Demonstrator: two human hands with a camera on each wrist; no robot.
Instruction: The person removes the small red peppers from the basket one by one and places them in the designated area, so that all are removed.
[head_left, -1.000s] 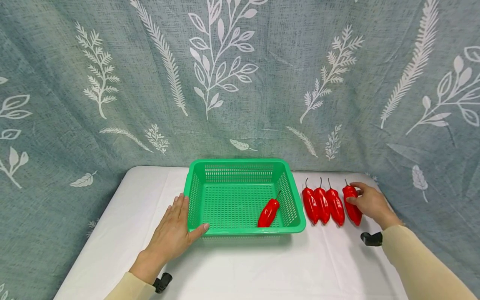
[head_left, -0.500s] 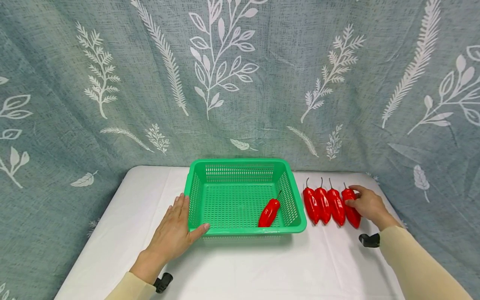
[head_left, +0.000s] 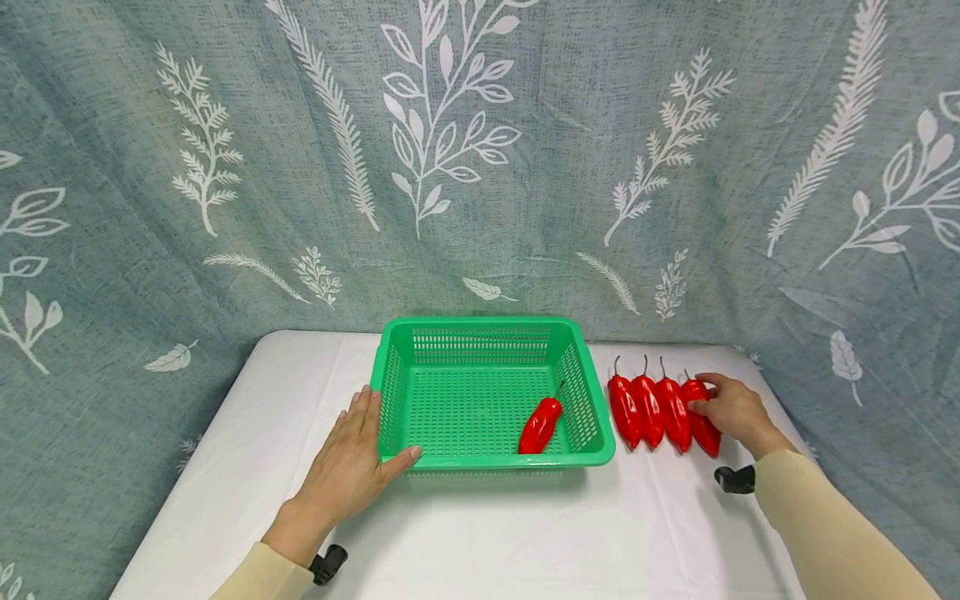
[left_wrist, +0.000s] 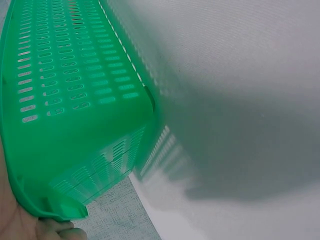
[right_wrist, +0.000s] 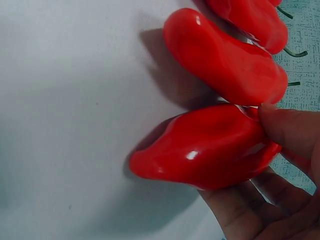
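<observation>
My right hand (head_left: 738, 410) grips the rightmost red chili pepper (right_wrist: 205, 150) near its stem end, thumb on one side and fingers on the other. The pepper lies on the white cloth against its neighbour (right_wrist: 225, 60) in a row of several glossy red peppers (head_left: 622, 412), stems pointing away. My left hand (head_left: 341, 467) lies with straight fingers along the left side of a green plastic basket (head_left: 495, 462), its thumb over the front rim. Inside the basket one red pepper (head_left: 539, 427) leans at the front right. In the left wrist view, the basket's slotted wall (left_wrist: 65, 60) fills the left.
The table under a white cloth (head_left: 480, 542) ends at a grey-green curtain (head_left: 525, 208) with white leaf prints, close behind the basket. The pepper row stands just right of the basket, near the table's right edge.
My right hand has slid the rightmost pepper left, closing the gap to the row. The left hand and the basket have stayed in place.
</observation>
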